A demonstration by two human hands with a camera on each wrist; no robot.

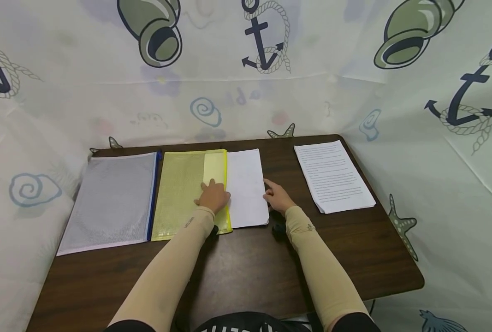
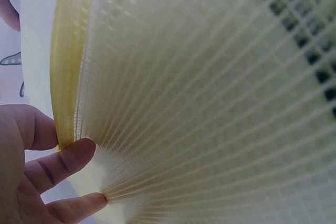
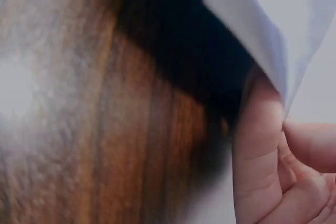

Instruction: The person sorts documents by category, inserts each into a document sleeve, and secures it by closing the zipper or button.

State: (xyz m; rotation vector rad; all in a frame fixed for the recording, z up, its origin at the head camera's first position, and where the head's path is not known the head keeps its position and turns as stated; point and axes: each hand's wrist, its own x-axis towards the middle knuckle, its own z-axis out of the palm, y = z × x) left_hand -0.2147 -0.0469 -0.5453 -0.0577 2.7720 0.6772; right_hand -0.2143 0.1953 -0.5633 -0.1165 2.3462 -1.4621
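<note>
A yellow mesh zipper folder (image 1: 179,193) lies flat, its yellow zipper edge (image 2: 65,66) facing right. My left hand (image 1: 213,196) holds that edge; its thumb goes under the zipper strip while the fingers (image 2: 68,163) lie on the mesh. A stack of white paper (image 1: 246,189) extends out of the folder's right side, and a paler strip of it shows through the mesh. At the stack's right edge, my right hand (image 1: 278,197) pinches the sheets, thumb on top and a finger underneath, as the right wrist view shows.
To the left lies a whitish mesh folder (image 1: 109,203) with a blue zipper edge. A stack of printed sheets (image 1: 334,177) sits at the right of the dark wooden table (image 1: 246,267). Patterned white cloth (image 1: 229,106) hangs behind and around the table.
</note>
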